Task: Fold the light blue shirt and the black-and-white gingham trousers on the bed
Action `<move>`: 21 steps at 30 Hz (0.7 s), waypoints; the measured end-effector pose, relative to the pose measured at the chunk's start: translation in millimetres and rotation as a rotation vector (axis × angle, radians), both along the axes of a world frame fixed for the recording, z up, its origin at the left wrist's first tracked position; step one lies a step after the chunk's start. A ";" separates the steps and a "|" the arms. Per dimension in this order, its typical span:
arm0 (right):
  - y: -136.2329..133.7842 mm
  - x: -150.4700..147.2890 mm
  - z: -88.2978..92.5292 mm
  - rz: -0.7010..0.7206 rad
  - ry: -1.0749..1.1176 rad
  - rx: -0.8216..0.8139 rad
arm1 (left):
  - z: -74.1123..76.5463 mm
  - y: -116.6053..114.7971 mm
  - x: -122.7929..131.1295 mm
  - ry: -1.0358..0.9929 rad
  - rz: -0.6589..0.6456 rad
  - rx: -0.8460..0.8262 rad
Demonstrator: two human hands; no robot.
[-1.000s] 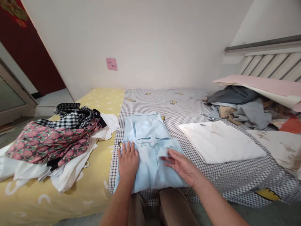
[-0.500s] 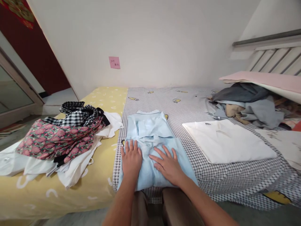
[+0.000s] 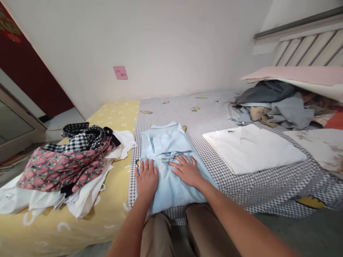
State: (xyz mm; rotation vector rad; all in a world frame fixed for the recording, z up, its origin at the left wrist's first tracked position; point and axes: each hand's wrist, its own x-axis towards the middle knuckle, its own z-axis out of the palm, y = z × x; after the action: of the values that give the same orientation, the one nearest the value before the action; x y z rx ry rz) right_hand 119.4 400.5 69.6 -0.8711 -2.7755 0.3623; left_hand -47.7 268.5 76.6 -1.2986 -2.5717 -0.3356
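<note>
A light blue shirt lies partly folded on the checked sheet in front of me, its collar end toward the wall and its lower part at the bed's front edge. My left hand rests flat on the shirt's left side, fingers stretched out. On the right half, my right hand lies palm down with fingers spread, close to the crosswise fold. Neither hand grips the cloth. To the right is a neatly folded white T-shirt, apart from both hands.
A heap of clothes with a pink floral garment lies on the yellow sheet at left. Grey clothes are piled under a pink pad at right. Behind the bed, the wall carries a pink note.
The view has tilted and turned slightly. My right hand has slid a little farther up the shirt toward the fold; my left hand stays flat on its left side.
</note>
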 end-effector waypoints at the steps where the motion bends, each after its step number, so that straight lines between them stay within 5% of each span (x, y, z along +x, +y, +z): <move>1: 0.3 -0.6 -0.2 -0.003 0.005 -0.010 | 4.8 -0.9 -3.1 -0.013 -0.007 -0.025; 8: 0.9 -4.2 -4.3 -0.002 0.075 -0.025 | 39.1 2.3 10.2 0.198 -0.309 0.094; 11: 0.2 -4.8 -6.4 -0.003 0.072 -0.023 | 27.7 13.7 26.1 0.159 -0.459 0.013; 16: 3.0 -6.5 -1.5 0.019 0.104 -0.069 | -1.2 27.1 31.5 0.032 -0.365 -0.170; 21: 8.0 3.6 25.5 0.064 0.235 -0.438 | -1.9 30.1 29.2 0.027 -0.309 -0.244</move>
State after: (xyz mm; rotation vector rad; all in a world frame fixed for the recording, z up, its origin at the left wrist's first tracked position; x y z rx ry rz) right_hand 123.0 408.5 95.1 -0.7639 -2.5460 1.0402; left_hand -18.4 298.5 74.7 -1.7795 -2.4457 -0.0553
